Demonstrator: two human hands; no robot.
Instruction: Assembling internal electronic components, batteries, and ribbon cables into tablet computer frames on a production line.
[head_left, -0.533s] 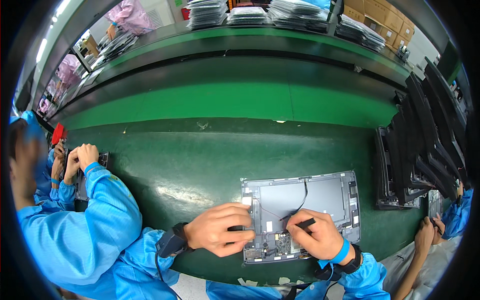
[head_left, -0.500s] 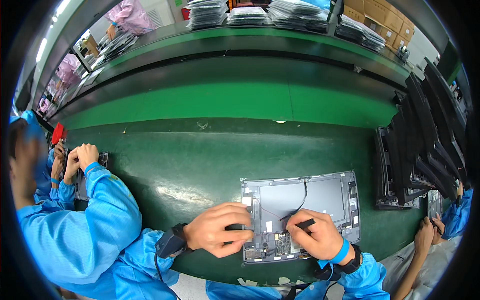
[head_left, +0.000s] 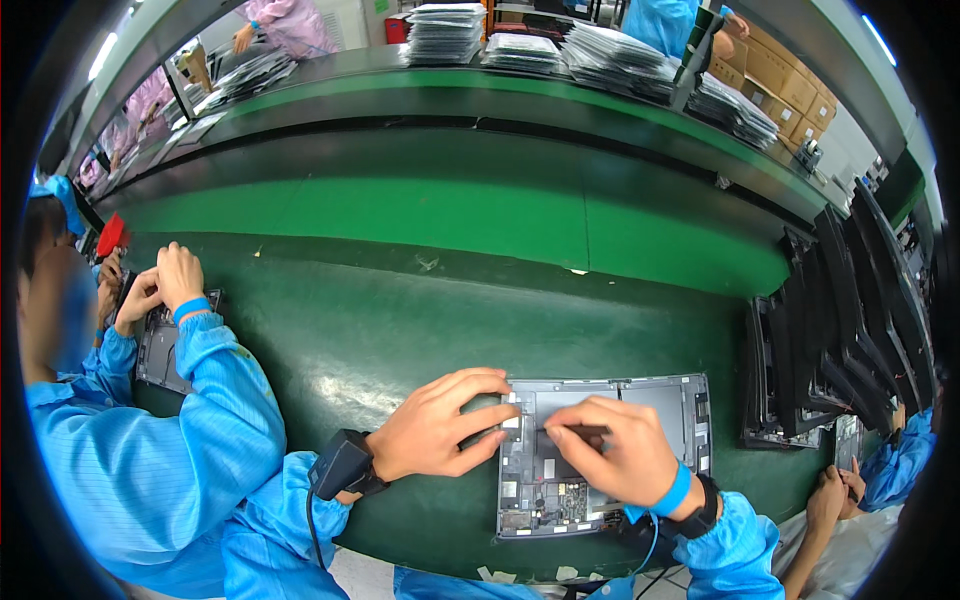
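An open grey device panel (head_left: 665, 400) with a circuit board in its lower part lies flat on the dark green belt in front of me. My left hand (head_left: 435, 430) rests on the belt with its fingertips on the panel's upper left corner and holds nothing. A black wrist strap (head_left: 345, 465) with a cord sits on that wrist. My right hand (head_left: 620, 460) lies over the middle of the panel, pinching a thin dark tool (head_left: 578, 430) that lies level and points left.
A co-worker's hands (head_left: 165, 285) at the left work on another grey panel (head_left: 160, 350). Dark panels (head_left: 835, 340) stand upright in a row at the right. Another person's hand (head_left: 835, 495) is at the lower right. Stacks of sheets (head_left: 445, 30) line the far shelf.
My right hand has slid a little left and up over the panel, covering the black cable. My left fingers have moved up onto the panel's corner.
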